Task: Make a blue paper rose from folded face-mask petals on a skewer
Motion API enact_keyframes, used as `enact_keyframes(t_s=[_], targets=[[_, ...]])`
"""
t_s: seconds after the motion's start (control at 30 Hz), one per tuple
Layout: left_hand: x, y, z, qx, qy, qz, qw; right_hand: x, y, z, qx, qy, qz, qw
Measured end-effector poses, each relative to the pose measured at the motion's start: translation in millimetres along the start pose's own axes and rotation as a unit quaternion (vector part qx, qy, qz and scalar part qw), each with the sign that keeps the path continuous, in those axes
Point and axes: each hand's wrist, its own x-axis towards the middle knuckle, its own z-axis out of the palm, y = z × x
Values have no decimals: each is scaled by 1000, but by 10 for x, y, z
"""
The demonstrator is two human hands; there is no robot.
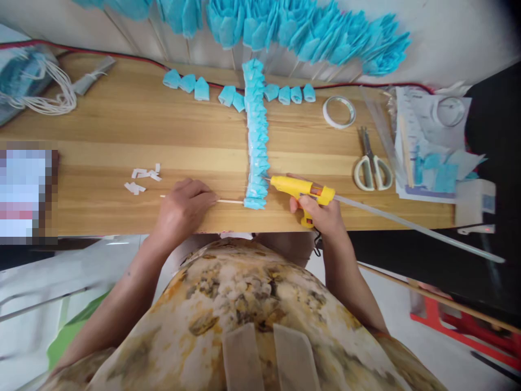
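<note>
On the wooden table, clock centred on the lower end of the pleated blue strip | nine o'clock: left hand, fingers curled nearly closed over a thin stick reaching the strip | three o'clock: right hand, fingers wrapped round a yellow glue gun, its tip at the strip's edge | twelve o'clock: blue flowers

Between blue strip and scissors, the glue gun blocks nearside, leaving room beyond it.

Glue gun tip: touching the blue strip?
Cannot tell. In the head view, the tip of the glue gun appears at the edge of the blue strip; a height gap wouldn't show.
</note>
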Motion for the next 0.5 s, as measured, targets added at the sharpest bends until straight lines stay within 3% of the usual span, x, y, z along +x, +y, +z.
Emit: enact_keyframes(t_s=[0.5], targets=[[5, -19, 5, 1, 13, 21, 1000, 16, -41, 24, -21, -28, 44, 998]])
